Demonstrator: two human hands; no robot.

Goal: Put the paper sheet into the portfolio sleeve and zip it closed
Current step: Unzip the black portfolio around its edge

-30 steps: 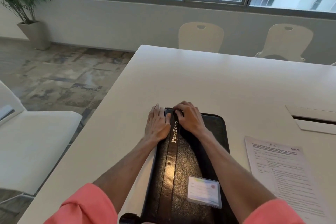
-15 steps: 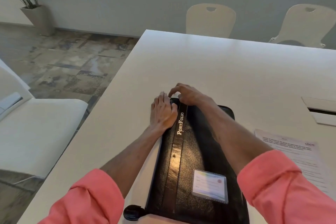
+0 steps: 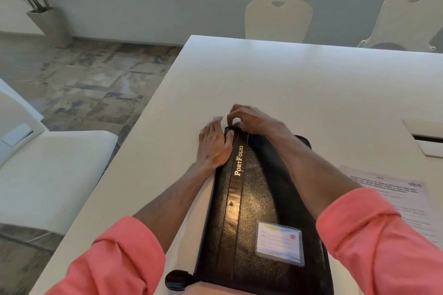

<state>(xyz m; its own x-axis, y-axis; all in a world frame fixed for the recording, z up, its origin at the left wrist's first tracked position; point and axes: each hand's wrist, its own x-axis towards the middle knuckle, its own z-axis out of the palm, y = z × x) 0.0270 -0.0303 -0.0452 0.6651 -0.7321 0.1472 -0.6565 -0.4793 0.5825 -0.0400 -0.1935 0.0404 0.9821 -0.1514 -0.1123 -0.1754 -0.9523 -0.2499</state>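
Barely begun, by look of it. Not yet in: sheet (image 3: pixel 393 189), flat on table (image 3: pixel 287 79), just right of portfolio (image 3: pixel 259 199), partly behind right forearm. Flat, fingers straight: left hand (image 3: pixel 213 146), pressing portfolio's left edge near far corner. Curled: right hand (image 3: pixel 249 120), pinching at that far corner (zip pull presumably, hidden under fingers). Left to do: unzip, slide sheet in, zip shut

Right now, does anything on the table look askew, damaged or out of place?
Nothing stands out. The portfolio lies flat on the table; the paper sheet lies flat to its right, not yet inside.
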